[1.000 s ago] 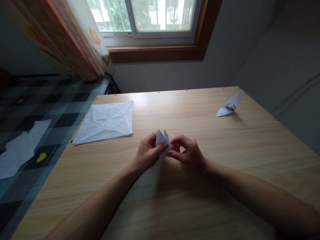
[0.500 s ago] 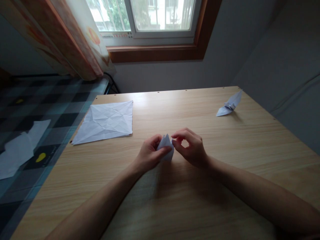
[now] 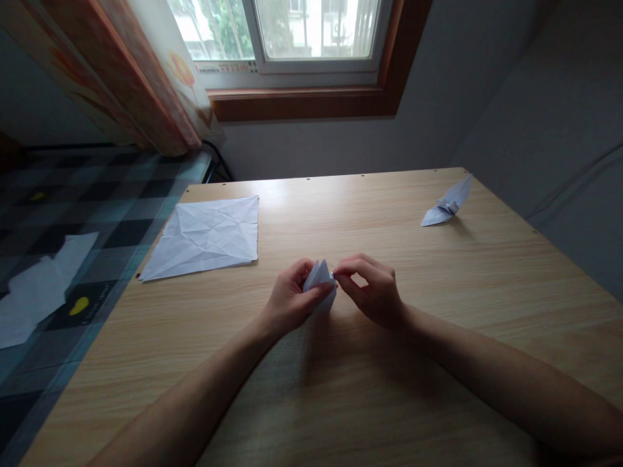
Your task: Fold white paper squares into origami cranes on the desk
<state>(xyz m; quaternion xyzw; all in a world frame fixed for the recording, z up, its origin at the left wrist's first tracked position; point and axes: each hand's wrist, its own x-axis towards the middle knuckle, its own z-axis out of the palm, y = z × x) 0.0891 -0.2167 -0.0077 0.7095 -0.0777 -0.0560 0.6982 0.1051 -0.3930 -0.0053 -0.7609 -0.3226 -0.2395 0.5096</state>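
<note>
A small piece of folded white paper (image 3: pixel 321 275) with pointed tips is held just above the middle of the table. My left hand (image 3: pixel 293 298) grips it from the left, the thumb lying across its near face and the fingers curled behind. At its right edge, my right hand (image 3: pixel 372 288) pinches a narrow part of the same paper between thumb and forefinger. The pinched part is mostly covered by the fingertips. The lower side of the folded paper is in shadow.
Creased white square sheets (image 3: pixel 214 233) lie at the table's left. A folded paper crane (image 3: pixel 446 204) stands near the far right corner. Left of the wooden table (image 3: pixel 341 207), white paper scraps (image 3: pixel 41 288) rest on a checked cloth (image 3: pixel 136 194). A window is behind.
The folded paper has shifted slightly to the left. My right thumb and forefinger have closed more tightly at its right edge, and the right hand has lowered a little.
</note>
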